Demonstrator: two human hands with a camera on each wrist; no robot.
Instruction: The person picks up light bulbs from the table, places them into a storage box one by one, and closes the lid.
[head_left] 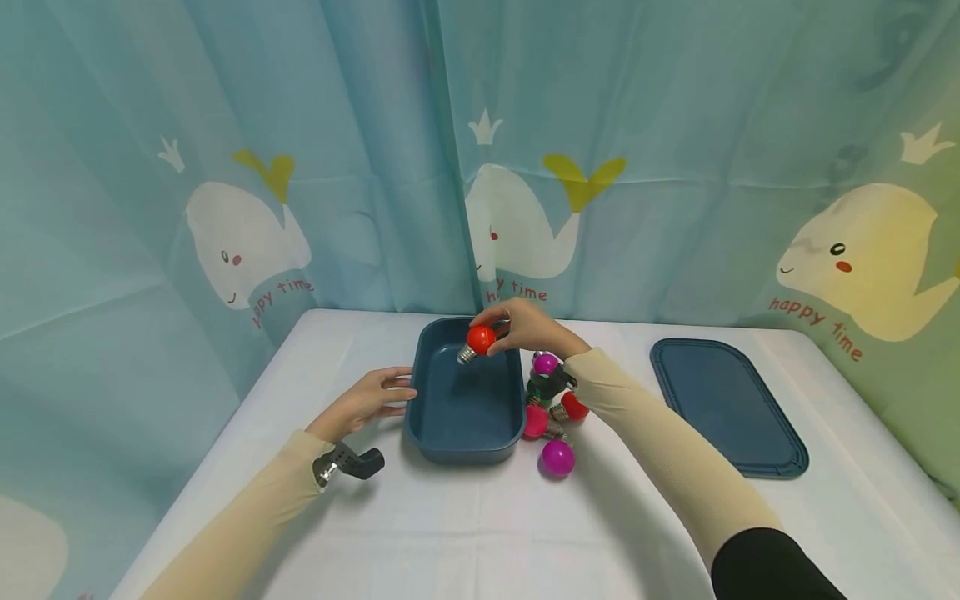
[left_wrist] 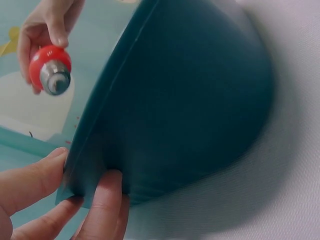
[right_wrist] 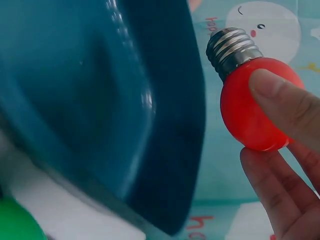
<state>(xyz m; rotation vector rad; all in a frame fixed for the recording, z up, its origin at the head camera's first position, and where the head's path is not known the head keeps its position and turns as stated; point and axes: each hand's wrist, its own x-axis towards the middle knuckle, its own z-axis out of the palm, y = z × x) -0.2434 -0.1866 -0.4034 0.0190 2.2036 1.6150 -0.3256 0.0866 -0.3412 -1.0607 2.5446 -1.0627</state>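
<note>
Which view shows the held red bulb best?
Right wrist: the red bulb is large, its threaded base clear. Left wrist shows it smaller, base toward the camera; head shows it small, in the right hand.

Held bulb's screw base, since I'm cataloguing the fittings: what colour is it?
The screw base is silver, seen best in the right wrist view.

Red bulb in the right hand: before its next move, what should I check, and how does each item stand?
1. Red bulb held in the right hand: ok, pinched by its globe.
2. Screw base free of the fingers: ok, exposed.
3. Bulb apart from the blue container: ok, held above the rim.
4. Left hand at the container: ok, touching its left side.
5. Right side of the container unobstructed: not ok, a magenta bulb and others lie there.
6. Grip firmness: cannot tell.
</note>
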